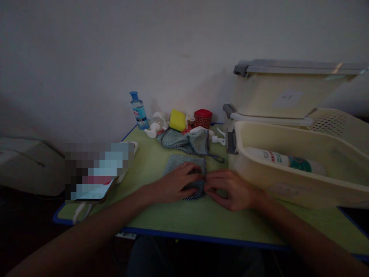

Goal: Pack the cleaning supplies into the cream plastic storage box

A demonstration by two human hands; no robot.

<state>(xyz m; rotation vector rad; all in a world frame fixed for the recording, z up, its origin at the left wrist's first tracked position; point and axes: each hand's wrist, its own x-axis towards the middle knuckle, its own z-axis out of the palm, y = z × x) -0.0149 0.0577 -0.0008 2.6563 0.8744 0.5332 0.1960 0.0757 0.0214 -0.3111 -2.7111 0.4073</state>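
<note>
A small grey-blue cloth (180,163) with a dark hem lies flat on the green table (178,219) in front of me. My left hand (177,184) rests on its near part, fingers curled down on the fabric. My right hand (230,188) meets it at the cloth's near right corner, fingers pinched on the edge. A second, crumpled cloth (188,142) of the same kind lies just behind the flat one.
At the back stand a blue-capped bottle (138,109), a white spray bottle (155,125), a yellow sponge (177,120) and a red mesh cup (202,118). A cream basin (288,181) holding a bottle (284,159) fills the right. A phone (95,188) lies at the left.
</note>
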